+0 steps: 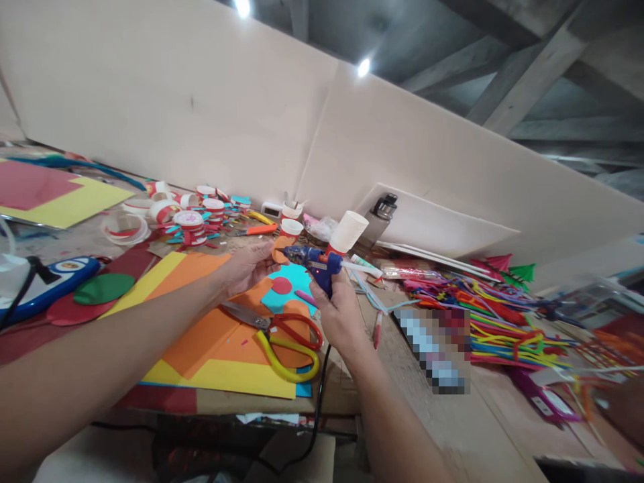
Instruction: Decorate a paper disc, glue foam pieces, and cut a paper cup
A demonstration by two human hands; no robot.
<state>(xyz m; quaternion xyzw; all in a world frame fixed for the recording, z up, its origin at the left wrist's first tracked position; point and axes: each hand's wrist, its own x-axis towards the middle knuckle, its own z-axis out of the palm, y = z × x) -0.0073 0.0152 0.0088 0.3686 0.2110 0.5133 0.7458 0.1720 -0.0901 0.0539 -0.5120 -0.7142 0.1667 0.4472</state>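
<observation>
My right hand (338,310) is wrapped round a blue hot glue gun (322,263), its nozzle aimed left and a glue stick (359,267) jutting from its back. Between the fingers of my left hand (251,267) is a small orange paper piece (280,251), right by the nozzle. Below them, scissors (286,335) with one red and one yellow handle rest on sheets of orange paper (196,335) and yellow paper (241,380). A red paper circle (281,286) lies on turquoise paper (296,272).
Several decorated paper rings (190,227) stand at the back left. Behind the glue gun are a white paper cup (348,231) and a dark bottle (378,218). Bundled pipe cleaners (508,339) lie at the right. A black cord (320,396) hangs over the table's front edge.
</observation>
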